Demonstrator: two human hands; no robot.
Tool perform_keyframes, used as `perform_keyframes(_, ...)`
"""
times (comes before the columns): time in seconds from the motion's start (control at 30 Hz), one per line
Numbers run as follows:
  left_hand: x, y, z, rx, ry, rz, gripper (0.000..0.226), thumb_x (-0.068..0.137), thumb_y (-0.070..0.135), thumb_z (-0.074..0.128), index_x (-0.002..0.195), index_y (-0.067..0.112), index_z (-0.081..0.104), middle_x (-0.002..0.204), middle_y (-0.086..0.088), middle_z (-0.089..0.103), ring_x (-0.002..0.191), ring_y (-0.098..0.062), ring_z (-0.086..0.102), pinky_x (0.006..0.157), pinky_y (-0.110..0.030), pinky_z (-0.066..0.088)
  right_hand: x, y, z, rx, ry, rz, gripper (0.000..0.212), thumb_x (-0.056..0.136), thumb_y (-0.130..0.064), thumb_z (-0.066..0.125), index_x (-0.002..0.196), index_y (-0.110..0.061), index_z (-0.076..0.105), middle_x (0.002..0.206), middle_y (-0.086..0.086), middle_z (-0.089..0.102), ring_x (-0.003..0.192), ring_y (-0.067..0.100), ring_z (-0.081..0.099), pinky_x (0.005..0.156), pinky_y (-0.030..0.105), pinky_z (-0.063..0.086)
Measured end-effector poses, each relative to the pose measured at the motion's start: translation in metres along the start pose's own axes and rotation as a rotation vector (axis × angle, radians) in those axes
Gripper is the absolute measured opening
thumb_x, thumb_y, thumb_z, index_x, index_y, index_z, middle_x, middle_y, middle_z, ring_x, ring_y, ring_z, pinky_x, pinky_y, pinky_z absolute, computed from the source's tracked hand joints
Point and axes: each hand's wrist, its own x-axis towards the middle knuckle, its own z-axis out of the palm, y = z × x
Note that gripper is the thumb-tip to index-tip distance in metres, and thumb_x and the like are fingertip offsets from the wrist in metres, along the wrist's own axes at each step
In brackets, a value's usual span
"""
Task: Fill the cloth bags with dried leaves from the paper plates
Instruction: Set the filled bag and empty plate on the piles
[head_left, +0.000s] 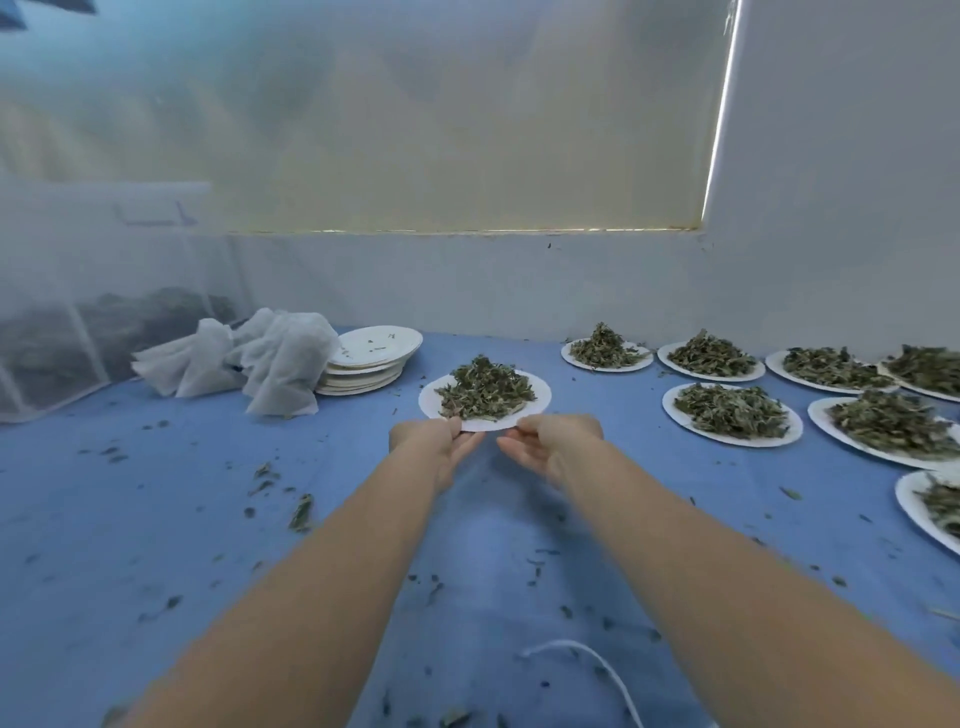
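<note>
Both hands reach forward to one paper plate of dried leaves on the blue tabletop. Left hand grips the plate's near rim at its left, fingers under the edge and thumb on top; right hand pinches the same rim just to the right. The leaf heap lies directly beyond the fingertips, on the far side of the plate from the hands.

To the left of this plate stands a stack of empty paper plates, and touching that stack, further left, lies a heap of white cloth bags. More filled plates sit to the right, well apart from the hands. Loose leaf scraps dot the tabletop, and a white cord lies near the bottom edge.
</note>
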Motion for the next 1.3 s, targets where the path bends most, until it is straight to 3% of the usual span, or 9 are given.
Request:
perform_keyframes(0.27, -0.060, -0.046, -0.041, 0.013, 0.061, -0.011, 0.039, 0.090, -0.015, 0.045, 0.129, -0.009, 0.041, 0.109, -0.021, 0.060, 0.076, -0.030, 0.062, 0.067, -0.029, 0.052, -0.057, 0.049, -0.027, -0.123, -0.018, 0.042, 0.004, 0.085, 0.011, 0.057, 0.089, 0.009, 0.057, 0.067, 0.020, 0.061, 0.051, 0.027, 0.061, 0.034, 0.027, 0.050)
perform_keyframes(0.47, -0.080, -0.051, -0.056, 0.118, 0.126, 0.021, 0.024, 0.089, -0.008, 0.052, 0.112, -0.007, 0.051, 0.080, -0.013, 0.055, 0.059, -0.028, 0.063, 0.058, -0.033, 0.058, -0.079, 0.051, -0.036, -0.264, 0.017, 0.024, 0.014, 0.085, 0.002, 0.064, 0.074, 0.008, 0.057, 0.066, 0.019, 0.060, 0.055, 0.027, 0.062, 0.057, 0.034, 0.057)
perform_keyframes(0.6, -0.094, -0.042, -0.060, 0.238, 0.106, 0.075, 0.025, 0.089, -0.010, 0.049, 0.112, -0.004, 0.046, 0.122, -0.021, 0.055, 0.087, -0.031, 0.067, 0.066, -0.032, 0.059, -0.094, 0.040, -0.040, -0.236, 0.081, 0.004, 0.017, 0.092, -0.002, 0.054, 0.076, 0.002, 0.050, 0.073, 0.021, 0.060, 0.067, 0.033, 0.066, 0.069, 0.038, 0.059)
perform_keyframes(0.7, -0.108, -0.037, -0.056, 0.210, 0.163, 0.084, 0.024, 0.091, -0.004, 0.051, 0.114, -0.005, 0.048, 0.126, -0.013, 0.052, 0.072, -0.028, 0.067, 0.072, -0.035, 0.058, -0.110, 0.030, -0.044, -0.266, 0.042, -0.024, 0.007, 0.094, -0.001, 0.046, 0.090, 0.004, 0.050, 0.079, 0.021, 0.060, 0.060, 0.031, 0.061, 0.075, 0.040, 0.058)
perform_keyframes(0.77, -0.125, -0.035, -0.048, 0.234, 0.076, 0.072, 0.014, 0.093, 0.003, 0.052, 0.106, -0.002, 0.051, 0.104, -0.009, 0.053, 0.060, -0.020, 0.061, 0.053, -0.021, 0.052, -0.123, 0.023, -0.047, -0.294, 0.003, -0.044, 0.010, 0.093, 0.001, 0.047, 0.084, 0.003, 0.051, 0.076, 0.020, 0.058, 0.057, 0.030, 0.058, 0.073, 0.040, 0.058)
perform_keyframes(0.87, -0.154, -0.041, -0.036, 0.406, -0.098, 0.087, 0.032, 0.088, -0.013, 0.048, 0.119, -0.009, 0.048, 0.109, -0.018, 0.053, 0.048, -0.021, 0.062, 0.037, -0.021, 0.049, -0.146, 0.014, -0.054, -0.367, -0.040, -0.081, 0.013, 0.092, 0.002, 0.047, 0.079, 0.002, 0.051, 0.071, 0.018, 0.057, 0.056, 0.028, 0.057, 0.063, 0.037, 0.058)
perform_keyframes(1.0, -0.194, -0.056, -0.014, 0.581, -0.271, 0.096, 0.033, 0.091, -0.009, 0.045, 0.124, -0.008, 0.048, 0.081, -0.012, 0.057, 0.058, -0.020, 0.056, 0.045, -0.023, 0.052, -0.171, 0.011, -0.073, -0.553, -0.039, -0.123, 0.013, 0.089, 0.001, 0.051, 0.076, 0.004, 0.051, 0.067, 0.018, 0.059, 0.054, 0.026, 0.057, 0.060, 0.035, 0.056)
perform_keyframes(1.17, -0.228, -0.076, -0.003, 0.859, -0.429, 0.142, 0.034, 0.087, -0.009, 0.048, 0.121, -0.008, 0.047, 0.105, -0.020, 0.061, 0.070, -0.025, 0.062, 0.079, -0.036, 0.056, -0.197, 0.014, -0.116, -0.707, -0.027, -0.199, 0.008, 0.087, -0.003, 0.055, 0.084, 0.004, 0.054, 0.067, 0.015, 0.059, 0.053, 0.025, 0.057, 0.058, 0.033, 0.054)
perform_keyframes(1.3, -0.251, -0.084, -0.012, 1.123, -0.587, 0.191, 0.027, 0.085, -0.004, 0.054, 0.112, -0.004, 0.054, 0.088, -0.017, 0.056, 0.068, -0.024, 0.058, 0.079, -0.035, 0.055, -0.220, 0.022, -0.151, -0.868, -0.092, -0.262, 0.019, 0.089, -0.011, 0.058, 0.099, 0.005, 0.060, 0.072, 0.011, 0.063, 0.057, 0.021, 0.058, 0.054, 0.027, 0.053)
